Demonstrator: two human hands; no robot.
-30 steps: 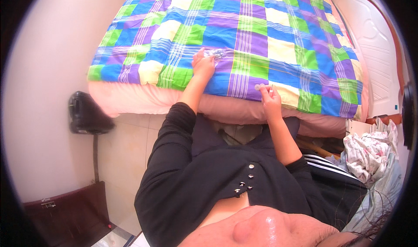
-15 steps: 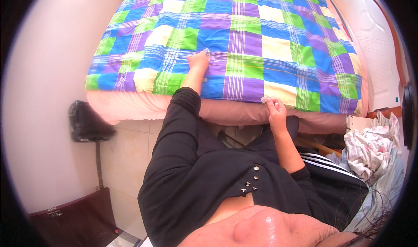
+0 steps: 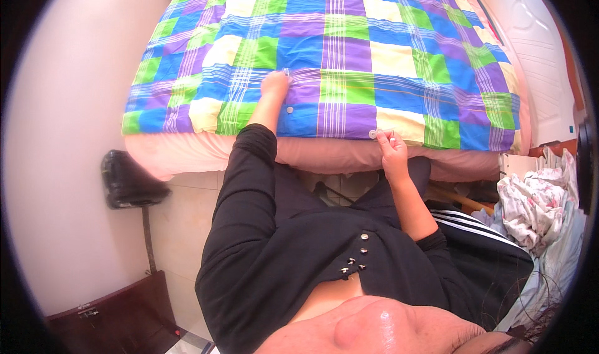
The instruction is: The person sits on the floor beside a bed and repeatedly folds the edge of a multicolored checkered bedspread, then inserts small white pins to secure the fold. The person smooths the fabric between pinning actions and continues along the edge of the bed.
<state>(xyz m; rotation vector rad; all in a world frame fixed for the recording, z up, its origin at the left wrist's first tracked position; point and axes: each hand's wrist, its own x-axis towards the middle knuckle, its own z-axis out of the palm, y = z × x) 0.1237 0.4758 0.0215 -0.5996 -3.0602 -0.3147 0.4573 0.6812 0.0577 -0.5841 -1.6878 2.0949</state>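
Observation:
A colourful checked bedspread (image 3: 347, 85) in blue, green, purple and cream lies over the bed ahead of me. My left hand (image 3: 274, 85) rests on it, fingers closed at a small clear, crinkled piece (image 3: 287, 73) too small to name. Just below that hand, a small whitish round disc (image 3: 289, 110) lies on the cloth. By the bed's near edge, my right hand (image 3: 394, 154) pinches a small pale round disc (image 3: 373, 134) between thumb and fingertips. A tiny white bit shows among its fingers; what it is cannot be told.
A pink sheet (image 3: 324, 156) hangs down the bed's near side. At left are a black padded object (image 3: 132, 179) on a post and a dark red-brown panel (image 3: 115, 316). Crumpled floral cloth (image 3: 530, 207) is piled at right, beside a white headboard-like panel (image 3: 530, 60).
Both hands shift slightly left and up in the picture, the right one still with its pale disc. The small disc on the cloth now shows more plainly below my left hand.

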